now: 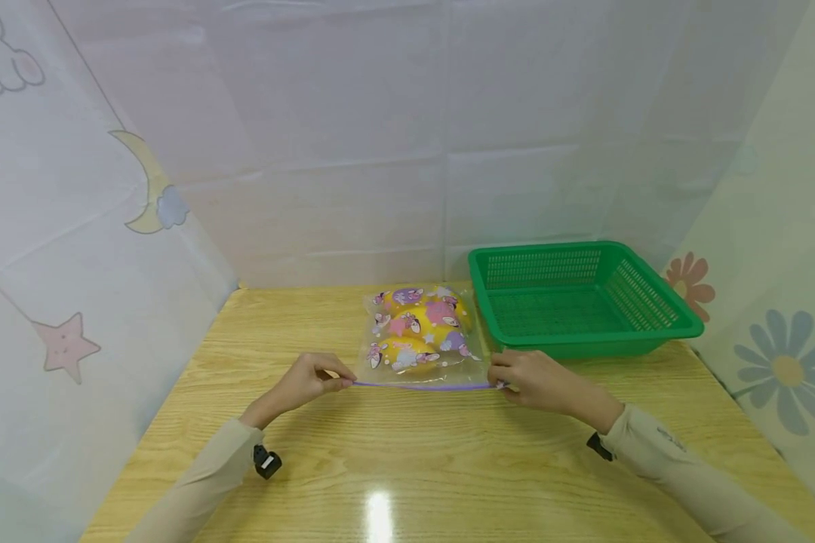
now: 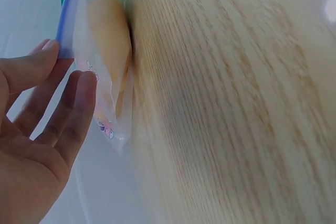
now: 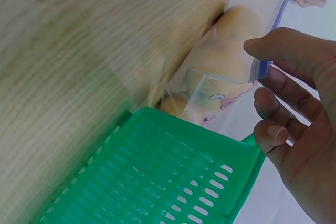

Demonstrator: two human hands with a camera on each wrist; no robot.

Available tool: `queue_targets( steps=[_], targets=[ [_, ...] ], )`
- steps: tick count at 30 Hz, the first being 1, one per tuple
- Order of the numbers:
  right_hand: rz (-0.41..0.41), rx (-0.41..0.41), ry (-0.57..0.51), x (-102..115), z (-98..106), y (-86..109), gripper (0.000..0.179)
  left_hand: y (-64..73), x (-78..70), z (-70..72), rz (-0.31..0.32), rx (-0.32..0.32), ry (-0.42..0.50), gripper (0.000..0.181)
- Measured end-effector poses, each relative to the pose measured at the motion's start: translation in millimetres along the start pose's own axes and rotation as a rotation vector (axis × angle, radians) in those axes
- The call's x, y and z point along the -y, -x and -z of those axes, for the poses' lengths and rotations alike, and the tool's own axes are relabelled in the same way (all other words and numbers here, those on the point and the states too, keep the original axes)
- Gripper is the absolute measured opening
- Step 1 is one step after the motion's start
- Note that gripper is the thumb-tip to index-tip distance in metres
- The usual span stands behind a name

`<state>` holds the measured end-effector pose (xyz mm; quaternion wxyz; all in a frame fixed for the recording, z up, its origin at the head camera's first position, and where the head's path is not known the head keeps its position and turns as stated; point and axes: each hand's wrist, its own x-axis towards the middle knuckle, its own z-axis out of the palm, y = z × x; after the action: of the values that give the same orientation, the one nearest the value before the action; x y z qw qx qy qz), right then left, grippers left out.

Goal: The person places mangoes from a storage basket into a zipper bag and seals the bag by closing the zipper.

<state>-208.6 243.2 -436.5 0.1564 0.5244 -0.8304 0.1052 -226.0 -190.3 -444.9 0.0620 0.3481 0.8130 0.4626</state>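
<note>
A clear zip bag (image 1: 421, 332) printed with pink and purple cartoon figures lies on the wooden table, several yellow rounded things (image 1: 417, 320) inside it. Its purple zip edge (image 1: 421, 388) faces the person and runs straight between both hands. The left hand (image 1: 312, 378) pinches the left end of that edge between thumb and finger. At the other end, the right hand (image 1: 533, 379) pinches the right corner. In the left wrist view the zip edge (image 2: 67, 19) is raised off the table (image 2: 226, 103). In the right wrist view the bag (image 3: 215, 72) bulges around its contents.
A green plastic basket (image 1: 584, 339) with slotted walls stands just right of the bag, near the right hand. Behind the table hangs a pale cloth (image 1: 339, 151) with printed pictures, and more printed cloth covers both sides. Black wrist cameras sit at both cuffs.
</note>
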Motion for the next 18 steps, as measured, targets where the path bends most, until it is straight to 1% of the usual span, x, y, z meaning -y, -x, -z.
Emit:
queue_targets(
  steps=[3,4,7,9,11,15,18],
  targets=[
    [0.001,0.007,-0.002,1,-2,1.7,0.027,0.6,-16.0,0.7,0.02,0.048,-0.006,0.01],
    [0.002,0.007,-0.001,1,-3,2.2,0.027,0.8,-19.0,0.4,0.034,0.063,-0.009,0.01],
    [0.001,0.011,0.001,1,-5,3.3,0.028,1.6,-20.0,-2.3,0.039,0.094,-0.018,0.01],
    [-0.002,0.017,0.003,2,-5,3.7,0.028,2.1,-8.5,-5.6,0.034,0.106,-0.034,0.01],
    [-0.007,0.021,0.001,3,-5,3.9,0.028,2.4,0.5,-7.3,0.014,0.117,-0.041,0.01],
    [-0.026,-0.007,-0.02,4,0,2.1,0.023,1.4,2.3,-4.4,-0.007,0.118,-0.067,0.009],
    [-0.035,-0.064,-0.044,2,6,-1.3,0.019,-1.7,-0.7,-0.1,-0.009,0.087,-0.069,0.011]
  ],
)
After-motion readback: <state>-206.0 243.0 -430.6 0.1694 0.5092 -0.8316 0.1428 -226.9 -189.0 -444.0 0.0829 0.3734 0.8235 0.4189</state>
